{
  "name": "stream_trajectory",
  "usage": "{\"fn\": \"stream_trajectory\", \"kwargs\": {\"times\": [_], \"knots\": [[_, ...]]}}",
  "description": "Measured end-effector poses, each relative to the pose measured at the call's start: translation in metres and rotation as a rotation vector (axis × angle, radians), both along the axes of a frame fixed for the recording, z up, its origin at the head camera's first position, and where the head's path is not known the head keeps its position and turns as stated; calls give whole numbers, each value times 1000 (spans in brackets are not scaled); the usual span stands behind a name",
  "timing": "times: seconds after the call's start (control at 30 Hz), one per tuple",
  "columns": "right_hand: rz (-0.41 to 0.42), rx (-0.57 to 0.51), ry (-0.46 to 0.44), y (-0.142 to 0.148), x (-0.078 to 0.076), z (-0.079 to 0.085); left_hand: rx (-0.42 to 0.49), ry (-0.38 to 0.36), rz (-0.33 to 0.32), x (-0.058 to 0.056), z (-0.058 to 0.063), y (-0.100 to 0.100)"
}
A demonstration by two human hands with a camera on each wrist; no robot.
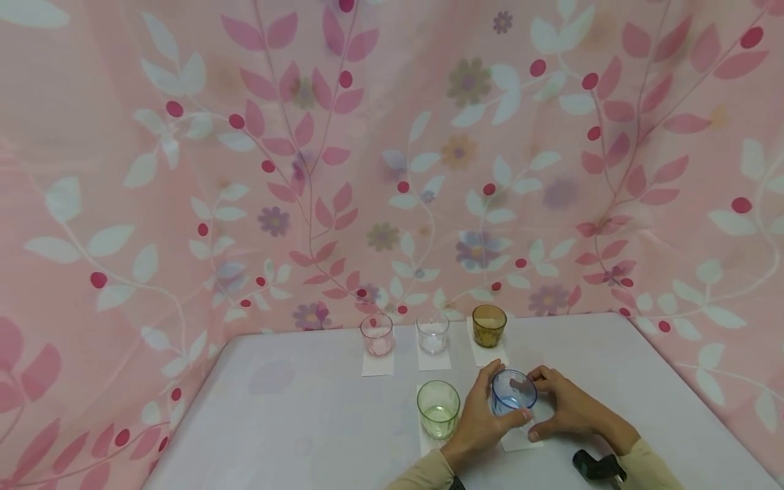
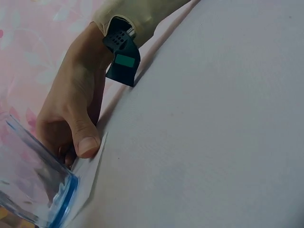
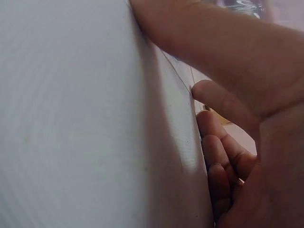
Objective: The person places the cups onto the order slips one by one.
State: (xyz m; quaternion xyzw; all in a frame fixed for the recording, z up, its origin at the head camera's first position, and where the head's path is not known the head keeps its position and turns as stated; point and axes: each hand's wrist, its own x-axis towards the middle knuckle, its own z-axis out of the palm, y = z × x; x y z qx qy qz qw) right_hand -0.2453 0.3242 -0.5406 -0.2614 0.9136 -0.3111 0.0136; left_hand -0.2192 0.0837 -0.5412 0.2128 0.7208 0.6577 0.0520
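Observation:
A clear blue glass point(image 1: 513, 392) stands upright on a white paper slip point(image 1: 523, 439). My left hand point(image 1: 480, 416) curves round it from the left, fingers at its far side and thumb across the front. Beside the glass on the right, my right hand point(image 1: 572, 406) is spread, with its thumb low by the slip's edge. The left wrist view shows the blue base of the glass point(image 2: 66, 202) close on the paper and the right hand point(image 2: 71, 92) alongside; the left hand is out of that view. Loosely bent right-hand fingers point(image 3: 216, 152) stay low at the tabletop.
A green glass point(image 1: 438, 412) stands just left of my left hand. Farther back are a pink glass point(image 1: 377, 335), a colourless glass point(image 1: 432, 335) and an amber glass point(image 1: 488, 327), each on a paper slip. A patterned pink curtain point(image 1: 380, 170) hangs behind the white table point(image 1: 275, 415).

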Motion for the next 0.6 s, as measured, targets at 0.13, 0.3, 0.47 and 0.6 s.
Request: {"fn": "stream_trajectory", "kwargs": {"times": [0.13, 0.3, 0.47, 0.6], "knots": [[-13, 13, -2, 1, 1, -1, -27, 59, 25, 6, 10, 4], [-15, 12, 8, 2, 2, 0, -36, 120, 24, 14, 27, 6], [-3, -4, 27, 2, 2, 1, -6, 189, 30, 20, 49, 1], [4, 6, 42, 1, 1, 2, 56, 257, 42, 22, 69, -9]]}}
